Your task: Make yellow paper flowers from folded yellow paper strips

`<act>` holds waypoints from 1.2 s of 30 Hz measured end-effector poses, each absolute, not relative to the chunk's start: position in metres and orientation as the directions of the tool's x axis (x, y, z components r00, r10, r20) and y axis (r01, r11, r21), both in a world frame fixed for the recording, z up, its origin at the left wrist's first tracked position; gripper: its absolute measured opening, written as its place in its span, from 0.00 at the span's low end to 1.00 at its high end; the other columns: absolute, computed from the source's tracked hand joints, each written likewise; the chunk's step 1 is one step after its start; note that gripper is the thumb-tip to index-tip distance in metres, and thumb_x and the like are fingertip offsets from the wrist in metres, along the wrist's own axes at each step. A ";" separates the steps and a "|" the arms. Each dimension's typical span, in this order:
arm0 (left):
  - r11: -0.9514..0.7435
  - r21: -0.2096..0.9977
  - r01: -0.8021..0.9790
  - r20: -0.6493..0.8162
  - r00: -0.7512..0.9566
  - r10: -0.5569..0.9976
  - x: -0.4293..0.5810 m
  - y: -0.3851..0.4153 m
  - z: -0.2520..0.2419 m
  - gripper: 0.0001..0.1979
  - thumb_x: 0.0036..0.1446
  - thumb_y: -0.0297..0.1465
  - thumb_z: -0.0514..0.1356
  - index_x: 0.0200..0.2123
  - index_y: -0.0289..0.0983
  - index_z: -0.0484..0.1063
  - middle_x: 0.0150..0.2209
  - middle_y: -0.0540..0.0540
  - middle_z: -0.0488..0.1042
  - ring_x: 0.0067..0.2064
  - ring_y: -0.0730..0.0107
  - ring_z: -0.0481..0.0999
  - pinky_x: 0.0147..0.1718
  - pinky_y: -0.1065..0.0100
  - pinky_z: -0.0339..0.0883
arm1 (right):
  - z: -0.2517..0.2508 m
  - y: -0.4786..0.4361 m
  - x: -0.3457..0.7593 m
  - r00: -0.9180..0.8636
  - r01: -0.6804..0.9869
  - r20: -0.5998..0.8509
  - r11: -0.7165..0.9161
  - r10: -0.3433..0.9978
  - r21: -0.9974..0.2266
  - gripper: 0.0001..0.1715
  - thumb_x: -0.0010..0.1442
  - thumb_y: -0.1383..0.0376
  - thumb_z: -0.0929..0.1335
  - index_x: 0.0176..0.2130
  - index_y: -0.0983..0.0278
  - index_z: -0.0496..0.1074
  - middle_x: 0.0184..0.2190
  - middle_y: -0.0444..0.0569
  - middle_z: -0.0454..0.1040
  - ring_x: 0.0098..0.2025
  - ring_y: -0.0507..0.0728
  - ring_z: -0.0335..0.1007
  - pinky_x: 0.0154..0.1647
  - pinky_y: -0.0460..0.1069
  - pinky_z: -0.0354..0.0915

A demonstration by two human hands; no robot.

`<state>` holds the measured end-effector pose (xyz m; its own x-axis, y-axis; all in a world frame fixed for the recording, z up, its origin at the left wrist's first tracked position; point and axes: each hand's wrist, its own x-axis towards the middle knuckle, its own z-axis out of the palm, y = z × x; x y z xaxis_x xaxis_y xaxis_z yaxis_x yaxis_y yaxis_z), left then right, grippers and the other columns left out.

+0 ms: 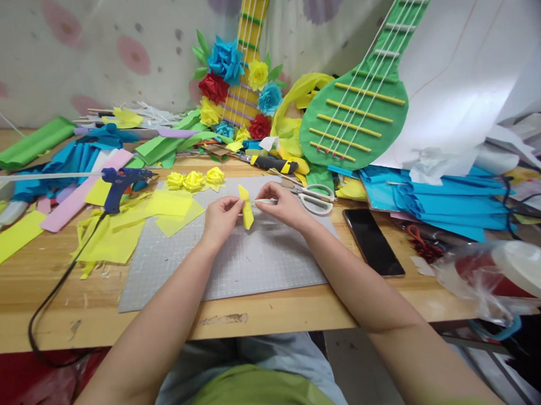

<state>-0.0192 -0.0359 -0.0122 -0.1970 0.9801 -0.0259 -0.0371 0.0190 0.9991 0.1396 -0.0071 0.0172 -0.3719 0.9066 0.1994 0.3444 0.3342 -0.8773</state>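
Above the grey cutting mat (165,274), my left hand (222,218) pinches a small folded piece of yellow crepe paper (247,208) at its left side. My right hand (283,205) is closed on a thin white stick (265,201), whose tip points at the paper; whether the two touch I cannot tell. Just behind my right hand lie white-handled scissors (314,199). Three yellow paper roses (194,181) sit at the mat's back edge. Yellow crepe sheets (173,207) overlap the mat's left side.
A blue glue gun (115,189) stands at left, its black cord hanging over the edge. A phone (373,242) lies to the right. Behind are a utility knife (273,164), a green paper-covered instrument (354,119), a yellow flower-decorated one (240,101), and blue crepe paper (442,196).
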 end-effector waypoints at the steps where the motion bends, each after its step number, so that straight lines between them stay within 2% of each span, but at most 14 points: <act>1: 0.026 0.998 -0.055 -0.036 -0.200 0.979 -0.019 -0.036 -0.011 0.12 0.41 0.38 0.64 0.26 0.35 0.74 0.26 0.48 0.74 0.28 0.70 0.73 0.29 0.68 0.70 | 0.018 -0.008 0.140 -0.377 0.350 0.205 0.344 0.903 -0.872 0.09 0.47 0.61 0.67 0.29 0.62 0.63 0.29 0.44 0.67 0.34 0.52 0.63 0.39 0.49 0.59; 17: 0.123 0.961 -0.246 -0.159 -0.133 0.978 -0.018 -0.039 0.001 0.17 0.35 0.39 0.67 0.26 0.34 0.71 0.24 0.49 0.72 0.27 0.72 0.72 0.26 0.70 0.68 | 0.015 -0.008 0.140 -0.399 0.284 0.199 0.327 0.895 -0.901 0.08 0.48 0.62 0.66 0.28 0.62 0.63 0.29 0.44 0.66 0.34 0.51 0.61 0.33 0.47 0.58; 21: 0.129 0.961 -0.243 -0.160 -0.114 0.981 -0.017 -0.039 -0.001 0.19 0.32 0.38 0.69 0.27 0.34 0.70 0.26 0.49 0.73 0.28 0.70 0.74 0.28 0.68 0.69 | 0.015 -0.007 0.140 -0.408 0.247 0.196 0.314 0.892 -0.917 0.09 0.48 0.61 0.67 0.28 0.62 0.63 0.30 0.44 0.66 0.34 0.51 0.61 0.33 0.47 0.59; 27: 0.138 0.964 -0.227 -0.183 -0.190 0.965 -0.018 -0.037 -0.004 0.15 0.32 0.34 0.69 0.23 0.33 0.69 0.22 0.50 0.73 0.24 0.73 0.72 0.27 0.70 0.67 | 0.012 -0.005 0.140 -0.422 0.219 0.176 0.289 0.889 -0.932 0.10 0.47 0.60 0.68 0.28 0.62 0.64 0.30 0.43 0.66 0.35 0.51 0.62 0.35 0.47 0.61; 32: 0.208 0.957 -0.200 -0.235 -0.125 0.964 -0.020 -0.039 0.001 0.17 0.32 0.38 0.69 0.24 0.33 0.70 0.24 0.49 0.72 0.25 0.73 0.72 0.24 0.71 0.66 | 0.008 -0.004 0.140 -0.425 0.190 0.171 0.272 0.889 -0.943 0.10 0.47 0.60 0.68 0.28 0.63 0.65 0.31 0.44 0.66 0.36 0.51 0.62 0.37 0.48 0.62; 36: 0.192 0.969 -0.158 -0.208 -0.091 0.974 -0.022 -0.038 0.001 0.18 0.33 0.40 0.68 0.26 0.33 0.70 0.24 0.49 0.72 0.26 0.73 0.72 0.24 0.71 0.66 | 0.007 -0.004 0.137 -0.444 0.157 0.156 0.247 0.883 -0.956 0.11 0.46 0.60 0.68 0.29 0.62 0.64 0.31 0.44 0.66 0.35 0.51 0.62 0.35 0.47 0.62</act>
